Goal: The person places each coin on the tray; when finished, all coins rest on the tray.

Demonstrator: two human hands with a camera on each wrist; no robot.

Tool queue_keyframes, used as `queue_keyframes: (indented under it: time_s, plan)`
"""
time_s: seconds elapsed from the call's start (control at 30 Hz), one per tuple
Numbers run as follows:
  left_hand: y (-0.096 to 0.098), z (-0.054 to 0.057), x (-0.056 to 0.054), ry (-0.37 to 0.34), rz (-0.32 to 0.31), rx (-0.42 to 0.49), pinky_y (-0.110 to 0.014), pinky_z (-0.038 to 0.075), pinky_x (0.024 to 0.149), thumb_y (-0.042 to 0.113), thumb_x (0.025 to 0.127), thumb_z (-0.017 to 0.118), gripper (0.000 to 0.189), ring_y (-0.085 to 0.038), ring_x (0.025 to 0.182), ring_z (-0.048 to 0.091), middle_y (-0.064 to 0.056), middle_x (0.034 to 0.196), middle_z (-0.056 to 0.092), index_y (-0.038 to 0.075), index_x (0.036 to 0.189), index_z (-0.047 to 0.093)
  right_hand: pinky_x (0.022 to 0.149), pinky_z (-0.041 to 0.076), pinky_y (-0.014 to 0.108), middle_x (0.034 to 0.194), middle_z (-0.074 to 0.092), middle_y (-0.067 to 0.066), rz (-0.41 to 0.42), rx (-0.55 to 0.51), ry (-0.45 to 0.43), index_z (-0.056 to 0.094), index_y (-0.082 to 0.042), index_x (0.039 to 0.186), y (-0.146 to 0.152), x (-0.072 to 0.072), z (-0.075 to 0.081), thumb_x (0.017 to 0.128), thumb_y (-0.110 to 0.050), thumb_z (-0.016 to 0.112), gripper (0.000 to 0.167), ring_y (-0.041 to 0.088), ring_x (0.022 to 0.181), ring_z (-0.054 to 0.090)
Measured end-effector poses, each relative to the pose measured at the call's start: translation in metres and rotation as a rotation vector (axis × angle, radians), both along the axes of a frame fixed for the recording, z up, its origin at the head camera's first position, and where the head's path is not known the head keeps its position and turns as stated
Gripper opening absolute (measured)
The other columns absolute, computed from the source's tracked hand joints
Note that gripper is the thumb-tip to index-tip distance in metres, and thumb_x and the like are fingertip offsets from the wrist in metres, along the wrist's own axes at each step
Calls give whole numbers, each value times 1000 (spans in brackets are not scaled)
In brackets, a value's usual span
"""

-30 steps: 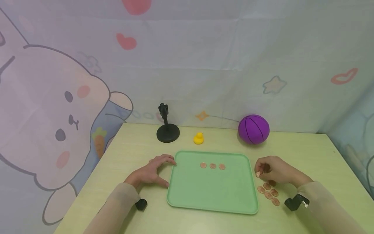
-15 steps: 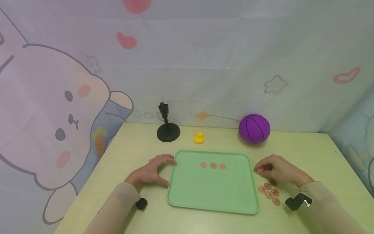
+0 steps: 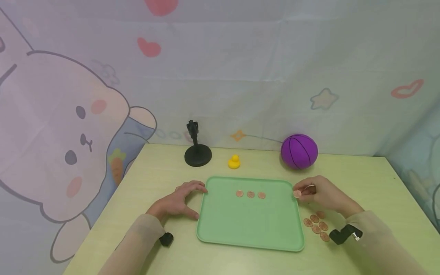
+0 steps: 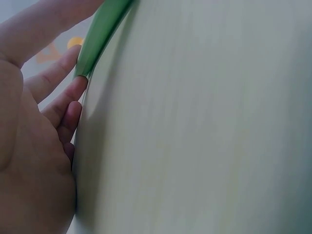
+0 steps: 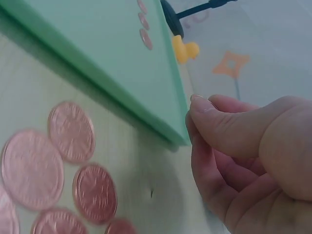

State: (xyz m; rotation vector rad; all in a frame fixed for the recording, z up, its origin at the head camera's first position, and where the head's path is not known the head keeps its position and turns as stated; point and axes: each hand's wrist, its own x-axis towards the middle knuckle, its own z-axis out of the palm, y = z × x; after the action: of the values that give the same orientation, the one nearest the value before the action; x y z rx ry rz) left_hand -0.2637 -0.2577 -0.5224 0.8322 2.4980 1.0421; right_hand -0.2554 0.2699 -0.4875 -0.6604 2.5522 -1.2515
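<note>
A copper-coloured coin (image 3: pixel 297 194) is pinched between the thumb and fingers of my right hand (image 3: pixel 317 193), held at the right rim of a green tray (image 3: pixel 251 225). In the right wrist view my right hand (image 5: pixel 243 141) mostly hides that coin. Three like coins lie in a row in the tray's far half, the middle one (image 3: pixel 250 194) among them. Several more coins (image 3: pixel 316 229) lie grouped on the table right of the tray. My left hand (image 3: pixel 178 200) is spread at the tray's left edge; in the left wrist view its fingertips (image 4: pixel 80 83) touch the green rim.
Behind the tray stand a black stand with a round base (image 3: pixel 198 155), a small yellow rubber duck (image 3: pixel 234 162) and a purple ball (image 3: pixel 299 151). A printed cloth backdrop (image 3: pixel 220 76) hangs behind the pale table (image 3: pixel 165 172).
My right hand has lifted a coin from beside the group and carried it left and away from me to the tray's rim. My left hand stays put.
</note>
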Motion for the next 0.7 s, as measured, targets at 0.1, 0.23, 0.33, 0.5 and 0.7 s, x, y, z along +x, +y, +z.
queue_keyframes:
  time_s: [0.1,0.23,0.33,0.5,0.7]
  plan:
    - [0,1,0,1,-5,5,-66,13,118,38,71,96,76,-36,149,31,-3,157,44,27,138,61,83,60,25,108,76,8,8,-24,-3,76,0,118,-10,-1,3,92,-11,82,29,11,92,73]
    - [1,2,1,5,-9,3,-66,13,118,38,71,96,76,-35,149,31,-3,157,44,26,138,61,86,59,24,113,75,11,31,-36,-7,75,1,119,-23,-2,5,91,-5,81,30,12,96,73]
    - [1,3,1,9,-9,1,-65,14,118,38,71,96,76,-35,148,32,-3,157,44,26,138,61,88,59,24,116,73,13,59,-49,-8,74,2,120,-33,-4,4,91,-4,81,30,14,100,73]
    - [0,2,1,11,-10,3,-66,14,118,38,71,96,76,-36,148,32,-4,157,44,26,138,60,88,58,25,116,71,13,96,-79,-17,73,1,118,-52,-5,4,93,-4,79,27,19,102,73]
    - [0,3,2,3,-3,3,-67,13,118,38,71,96,76,-36,148,32,-4,157,43,25,138,61,86,59,28,110,72,6,140,-56,27,75,-5,115,-78,-6,2,93,-6,80,23,13,95,71]
